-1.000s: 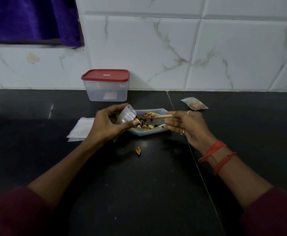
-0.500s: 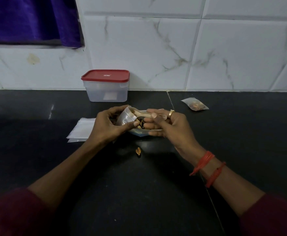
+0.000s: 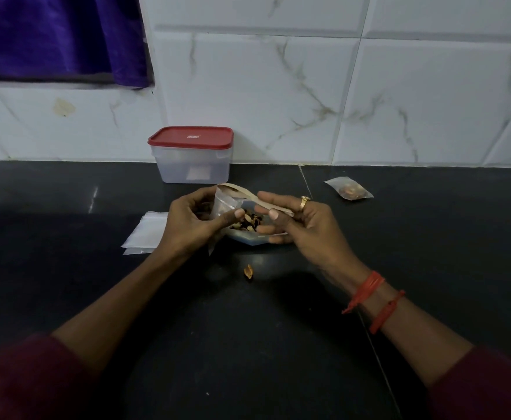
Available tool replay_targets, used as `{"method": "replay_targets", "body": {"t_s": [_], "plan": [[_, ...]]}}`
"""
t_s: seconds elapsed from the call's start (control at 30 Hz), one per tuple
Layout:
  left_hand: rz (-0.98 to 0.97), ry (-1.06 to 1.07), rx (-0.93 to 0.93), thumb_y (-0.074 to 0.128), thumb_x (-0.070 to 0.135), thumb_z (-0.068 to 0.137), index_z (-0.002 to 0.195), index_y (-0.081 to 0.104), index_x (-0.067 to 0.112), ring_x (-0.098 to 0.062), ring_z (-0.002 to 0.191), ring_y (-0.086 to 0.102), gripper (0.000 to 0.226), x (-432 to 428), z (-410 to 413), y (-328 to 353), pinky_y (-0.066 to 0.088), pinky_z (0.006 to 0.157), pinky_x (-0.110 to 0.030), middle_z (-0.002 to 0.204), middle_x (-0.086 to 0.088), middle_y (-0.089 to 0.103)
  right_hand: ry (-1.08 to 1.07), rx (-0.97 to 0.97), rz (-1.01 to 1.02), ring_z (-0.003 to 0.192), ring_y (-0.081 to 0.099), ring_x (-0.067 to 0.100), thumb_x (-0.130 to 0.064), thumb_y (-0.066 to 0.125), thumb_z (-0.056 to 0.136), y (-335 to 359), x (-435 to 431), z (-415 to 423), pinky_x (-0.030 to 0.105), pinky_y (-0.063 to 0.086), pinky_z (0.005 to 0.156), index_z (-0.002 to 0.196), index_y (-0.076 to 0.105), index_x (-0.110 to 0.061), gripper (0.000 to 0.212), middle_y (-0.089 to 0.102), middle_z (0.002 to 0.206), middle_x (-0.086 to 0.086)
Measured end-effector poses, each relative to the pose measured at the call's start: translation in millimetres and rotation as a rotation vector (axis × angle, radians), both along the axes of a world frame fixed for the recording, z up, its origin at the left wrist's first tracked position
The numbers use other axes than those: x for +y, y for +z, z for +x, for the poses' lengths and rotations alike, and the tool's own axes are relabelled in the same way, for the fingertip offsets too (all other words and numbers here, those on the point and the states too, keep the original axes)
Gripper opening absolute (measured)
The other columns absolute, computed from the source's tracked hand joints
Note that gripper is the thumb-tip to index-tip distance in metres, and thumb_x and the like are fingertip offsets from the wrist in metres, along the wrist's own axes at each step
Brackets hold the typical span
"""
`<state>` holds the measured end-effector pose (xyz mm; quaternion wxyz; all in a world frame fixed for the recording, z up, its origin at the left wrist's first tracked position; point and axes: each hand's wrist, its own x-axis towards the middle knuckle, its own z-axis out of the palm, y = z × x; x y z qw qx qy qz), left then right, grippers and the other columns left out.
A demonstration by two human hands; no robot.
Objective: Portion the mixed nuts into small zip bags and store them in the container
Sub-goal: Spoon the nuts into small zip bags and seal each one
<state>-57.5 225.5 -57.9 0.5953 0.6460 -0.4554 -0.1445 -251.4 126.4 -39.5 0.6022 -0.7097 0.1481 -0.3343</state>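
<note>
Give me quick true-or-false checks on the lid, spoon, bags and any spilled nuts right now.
1. The container has its red lid on. True.
2. The left hand holds the wooden spoon. False: the right hand holds it; the left hand holds an open zip bag.
3. A filled bag lies on the counter, right of the hands. True.
4. The empty bags are stacked right of the nut tray. False: they lie left of it.
5. One nut lies loose on the counter. True.
</note>
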Motion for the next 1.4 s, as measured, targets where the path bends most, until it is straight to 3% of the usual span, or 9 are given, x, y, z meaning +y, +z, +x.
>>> {"method": "replay_targets", "body": {"t_s": [0.13,0.4,0.47,0.57,0.7,0.97,1.17,1.33,1.4], "plan": [[-0.001,-0.011,0.017,0.082,0.035,0.067,0.122,0.065,0.023,-0.002,0.103,0.066,0.059,0,0,2,0.054,0.077,-0.014,0.112,0.009,0.071,-0.028,-0.04,0.05,0.087,0.077,0.021,-0.007,0.054,0.101,1,0,1,0.023,0.06,0.07,0.126,0.065,-0.021,0.03,0.076,0.109,0.002],[0.05,-0.029,-0.05,0.083,0.039,0.064,0.134,0.059,0.025,-0.003,0.112,0.06,0.075,1,5,0,0.05,0.078,-0.006,0.125,0.01,0.064,-0.41,0.023,-0.059,0.069,0.075,0.015,-0.008,0.057,0.1,12,-25,-13,0.024,0.058,0.061,0.106,0.073,-0.018,0.02,0.078,0.083,0.0],[0.061,-0.029,-0.07,0.084,0.035,0.067,0.136,0.058,0.024,-0.003,0.113,0.06,0.075,0,6,0,0.05,0.079,-0.007,0.127,0.008,0.064,-0.537,0.099,-0.242,0.063,0.073,0.01,-0.009,0.061,0.095,14,-32,-17,0.025,0.059,0.061,0.097,0.075,-0.016,0.016,0.075,0.074,-0.003],[0.08,-0.023,-0.092,0.084,0.036,0.067,0.137,0.057,0.023,0.0,0.111,0.058,0.076,0,5,0,0.049,0.077,-0.005,0.127,0.009,0.063,-0.68,0.218,-0.756,0.065,0.069,0.007,-0.023,0.064,0.087,15,-40,-26,0.029,0.059,0.067,0.089,0.077,-0.016,0.015,0.074,0.074,-0.003],[0.071,-0.009,-0.098,0.081,0.047,0.061,0.135,0.059,0.023,0.001,0.107,0.059,0.081,1,1,2,0.048,0.074,-0.004,0.123,0.011,0.063,-0.58,0.457,-1.038,0.07,0.066,0.015,-0.031,0.07,0.086,16,-39,-28,0.032,0.056,0.067,0.09,0.074,-0.016,0.015,0.071,0.075,0.002],[0.088,0.002,-0.113,0.08,0.052,0.06,0.134,0.061,0.023,-0.005,0.109,0.061,0.082,1,2,0,0.052,0.084,-0.018,0.122,0.007,0.066,-0.584,0.303,-0.973,0.057,0.063,0.011,-0.02,0.063,0.09,10,-35,-19,0.031,0.055,0.061,0.082,0.075,-0.011,0.017,0.069,0.062,-0.001],[0.106,0.003,-0.11,0.082,0.052,0.06,0.132,0.061,0.024,-0.005,0.109,0.063,0.081,3,5,2,0.053,0.086,-0.02,0.12,0.009,0.067,-0.693,0.213,-0.915,0.053,0.05,0.002,-0.017,0.063,0.087,7,-34,-17,0.001,0.038,0.062,0.073,0.073,-0.013,0.018,0.061,0.058,-0.009],[0.121,0.013,-0.099,0.081,0.055,0.056,0.129,0.064,0.024,-0.004,0.107,0.063,0.081,3,3,3,0.053,0.087,-0.021,0.116,0.011,0.068,-0.645,0.21,-0.99,0.054,0.061,0.01,-0.017,0.063,0.091,9,-30,-17,0.025,0.054,0.056,0.082,0.075,-0.01,0.017,0.068,0.063,-0.001],[0.123,0.018,-0.1,0.081,0.056,0.056,0.127,0.065,0.025,-0.005,0.107,0.063,0.08,3,2,3,0.054,0.09,-0.025,0.116,0.01,0.068,-0.617,0.2,-0.991,0.056,0.064,0.009,-0.018,0.062,0.093,10,-29,-17,0.027,0.056,0.057,0.086,0.075,-0.01,0.016,0.07,0.066,0.0]]}}
